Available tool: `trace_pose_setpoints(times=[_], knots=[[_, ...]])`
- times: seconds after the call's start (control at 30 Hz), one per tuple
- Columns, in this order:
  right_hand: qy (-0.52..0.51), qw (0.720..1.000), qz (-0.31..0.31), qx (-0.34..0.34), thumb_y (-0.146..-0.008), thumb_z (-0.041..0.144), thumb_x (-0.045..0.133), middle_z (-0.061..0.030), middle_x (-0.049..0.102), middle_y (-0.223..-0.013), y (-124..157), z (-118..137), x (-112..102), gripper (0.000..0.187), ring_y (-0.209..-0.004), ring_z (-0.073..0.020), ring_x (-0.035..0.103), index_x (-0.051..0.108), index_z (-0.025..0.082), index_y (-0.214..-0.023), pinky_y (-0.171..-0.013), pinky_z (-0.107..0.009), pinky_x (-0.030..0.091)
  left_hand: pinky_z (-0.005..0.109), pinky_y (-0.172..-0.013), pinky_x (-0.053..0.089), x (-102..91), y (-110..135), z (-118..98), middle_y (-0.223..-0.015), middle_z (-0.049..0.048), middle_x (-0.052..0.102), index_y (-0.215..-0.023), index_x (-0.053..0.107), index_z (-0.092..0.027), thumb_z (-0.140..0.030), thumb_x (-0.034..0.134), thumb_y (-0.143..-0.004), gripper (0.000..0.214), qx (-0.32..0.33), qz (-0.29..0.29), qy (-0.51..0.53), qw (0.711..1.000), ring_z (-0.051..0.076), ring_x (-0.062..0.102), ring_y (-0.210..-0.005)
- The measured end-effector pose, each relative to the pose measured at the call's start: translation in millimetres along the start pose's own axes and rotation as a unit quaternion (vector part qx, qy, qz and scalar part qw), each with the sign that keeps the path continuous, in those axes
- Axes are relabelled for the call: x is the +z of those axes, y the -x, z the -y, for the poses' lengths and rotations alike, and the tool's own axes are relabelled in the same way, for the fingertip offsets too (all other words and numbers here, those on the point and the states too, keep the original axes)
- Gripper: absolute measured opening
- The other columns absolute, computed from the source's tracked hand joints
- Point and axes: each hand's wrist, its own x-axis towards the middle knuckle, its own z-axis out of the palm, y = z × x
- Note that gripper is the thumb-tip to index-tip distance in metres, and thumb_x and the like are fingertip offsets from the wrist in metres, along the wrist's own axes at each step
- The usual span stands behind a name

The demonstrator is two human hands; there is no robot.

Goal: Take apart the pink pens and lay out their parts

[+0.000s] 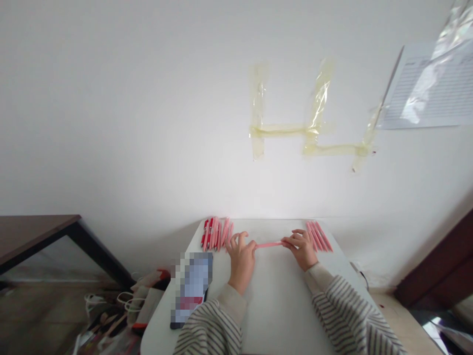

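Observation:
A slim pink pen [269, 244] is stretched level between my two hands, above the white table [281, 305]. My left hand [242, 259] pinches its left end between thumb and finger, with the other fingers raised. At the opposite end, my right hand [301, 248] is closed on the tip with its fingertips. Several pink and red pens [216, 234] lie side by side at the table's far left, just beyond my left hand. A row of pink pens [320, 236] rests at the far right, close to my right hand.
A phone [192, 288] with a blurred screen lies at the table's left edge. Behind the table rises a white wall [148, 123] with yellowed tape and a paper sheet [432, 88]. Bags and clutter [121, 310] sit on the floor beneath a dark desk [40, 231].

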Motion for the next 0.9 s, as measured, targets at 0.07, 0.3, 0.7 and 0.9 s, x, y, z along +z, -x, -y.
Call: trace_pose_setpoints(times=[0.07, 0.3, 0.7, 0.9], knots=[[-0.004, 1.000, -0.004, 0.003, -0.095, 0.041, 0.061, -0.0057, 0.073, -0.084, 0.4, 0.3, -0.6, 0.021, -0.110, -0.0305, 0.055, 0.080, 0.034, -0.093, -0.098, -0.050, 0.043, 0.062, -0.111, 0.028, -0.5, -0.6, -1.0, -0.127, 0.0057, 0.055, -0.086, 0.074, -0.029, -0.026, 0.060, -0.090, 0.015, -0.009, -0.006, 0.012, 1.000, 0.030, 0.043, -0.122], [0.023, 1.000, 0.011, 0.012, -0.098, 0.049, 0.054, -0.0065, 0.074, -0.097, 2.8, 0.4, -1.2, 0.032, -0.106, -0.0288, 0.057, 0.076, 0.032, -0.112, -0.099, -0.048, 0.042, 0.056, -0.109, 0.034, -0.3, -2.6, -1.9, -0.126, 0.0068, 0.054, -0.085, 0.076, -0.028, -0.030, 0.062, -0.090, 0.015, -0.050, -0.025, 0.059, 0.997, 0.028, 0.045, -0.123], [0.018, 1.000, 0.015, 0.015, -0.099, 0.049, 0.051, -0.0055, 0.075, -0.088, 0.4, 1.3, -0.7, 0.032, -0.100, -0.0272, 0.059, 0.079, 0.031, -0.096, -0.095, -0.045, 0.043, 0.057, -0.109, 0.033, 1.0, -1.2, -0.6, -0.123, 0.0058, 0.057, -0.086, 0.077, -0.030, -0.028, 0.065, -0.089, 0.012, -0.045, -0.019, 0.043, 0.998, 0.028, 0.047, -0.121], [0.017, 1.000, -0.007, 0.017, -0.097, 0.048, 0.054, -0.0070, 0.075, -0.089, 1.6, 2.0, -0.1, 0.030, -0.102, -0.0292, 0.059, 0.079, 0.031, -0.095, -0.094, -0.048, 0.044, 0.060, -0.111, 0.031, 0.7, -0.8, -1.3, -0.124, 0.0054, 0.058, -0.086, 0.077, -0.030, -0.027, 0.064, -0.089, 0.013, -0.044, -0.015, 0.039, 0.998, 0.028, 0.047, -0.120]])
